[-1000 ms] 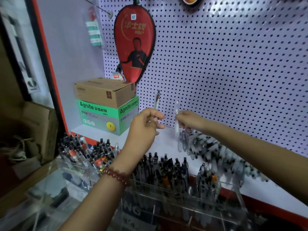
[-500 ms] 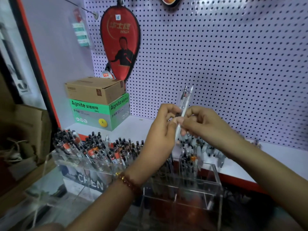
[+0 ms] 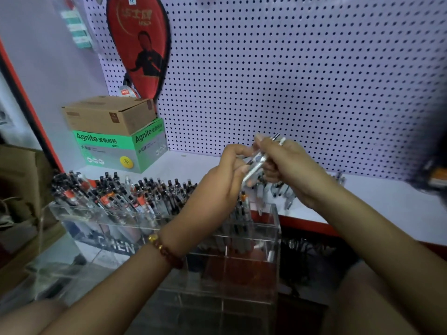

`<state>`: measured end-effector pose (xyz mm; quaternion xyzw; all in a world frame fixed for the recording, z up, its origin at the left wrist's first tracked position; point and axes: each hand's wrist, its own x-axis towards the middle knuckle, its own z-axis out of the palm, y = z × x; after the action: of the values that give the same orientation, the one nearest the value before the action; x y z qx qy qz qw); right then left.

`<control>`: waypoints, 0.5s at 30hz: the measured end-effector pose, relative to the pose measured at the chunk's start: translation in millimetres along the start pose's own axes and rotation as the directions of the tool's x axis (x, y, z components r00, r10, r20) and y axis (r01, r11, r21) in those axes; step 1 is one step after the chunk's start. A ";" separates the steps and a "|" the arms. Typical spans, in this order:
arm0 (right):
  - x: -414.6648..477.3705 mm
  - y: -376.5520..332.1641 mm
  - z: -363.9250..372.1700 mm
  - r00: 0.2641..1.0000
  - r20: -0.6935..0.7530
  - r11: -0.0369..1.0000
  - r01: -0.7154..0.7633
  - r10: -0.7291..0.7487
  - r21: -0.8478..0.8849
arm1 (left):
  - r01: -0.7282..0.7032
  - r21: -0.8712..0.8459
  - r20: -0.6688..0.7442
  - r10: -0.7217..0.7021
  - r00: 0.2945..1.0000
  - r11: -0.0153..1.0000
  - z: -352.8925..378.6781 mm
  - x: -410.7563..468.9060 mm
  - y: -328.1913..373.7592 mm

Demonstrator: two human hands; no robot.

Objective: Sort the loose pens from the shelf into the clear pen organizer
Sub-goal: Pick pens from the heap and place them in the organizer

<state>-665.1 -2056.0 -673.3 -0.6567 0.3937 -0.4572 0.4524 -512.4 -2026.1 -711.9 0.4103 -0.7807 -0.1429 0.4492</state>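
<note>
- The shelf (image 3: 362, 204) is white with a red front edge. Behind it, a pale pegboard (image 3: 290, 81) covers the wall.
- In the back left corner of the shelf stands a green box (image 3: 116, 151), and a brown cardboard box (image 3: 108, 114) lies on top of it. A red racket cover (image 3: 139, 44) hangs on the pegboard above them.
- The clear pen organizer (image 3: 273, 228) stands in front of the shelf, lower and nearer to the person. Many stored pens (image 3: 145, 197) with dark tops stand in its left and middle compartments.
- At the right edge there is a dark blurred thing (image 3: 430, 170); what it is cannot be told.
- The left forearm, with a bead bracelet (image 3: 167, 250) at the wrist, crosses in front of the organizer and hides a part of it.
- The loose pens (image 3: 278, 189) lie on the shelf just behind the right end of the organizer, partly hidden under the two hands.
- The two hands meet above the right back corner of the organizer and share the held pens (image 3: 256, 163), a small light bundle.
- The right hand (image 3: 287, 165) has a closed grip, its fingers curled round the upper part of the bundle.
- The left hand (image 3: 225, 175) pinches the lower part between thumb and fingers.
- The bundle is tilted, and its upper ends stick out above the right hand. How many pens it contains cannot be told.
</note>
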 end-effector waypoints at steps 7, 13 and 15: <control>-2.8 -6.7 -19.7 0.931 -0.281 0.965 0.186 -0.234 -0.186 | -0.026 0.097 0.153 0.011 0.988 0.995 -2.5 2.3 -1.0; 4.0 14.2 -31.4 0.950 -0.150 0.788 0.132 -0.273 -0.602 | -0.266 0.562 0.328 0.085 0.941 0.783 3.4 -0.3 -24.3; 4.8 21.6 -26.3 0.973 -0.080 0.789 0.126 -0.216 -0.601 | -0.275 0.582 0.327 0.089 0.941 0.766 5.7 -0.2 -27.5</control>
<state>-691.2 -2072.7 -688.2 -0.7630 0.4871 -0.3970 0.1517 -502.9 -2043.8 -731.5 0.4318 -0.8757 0.1093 0.1862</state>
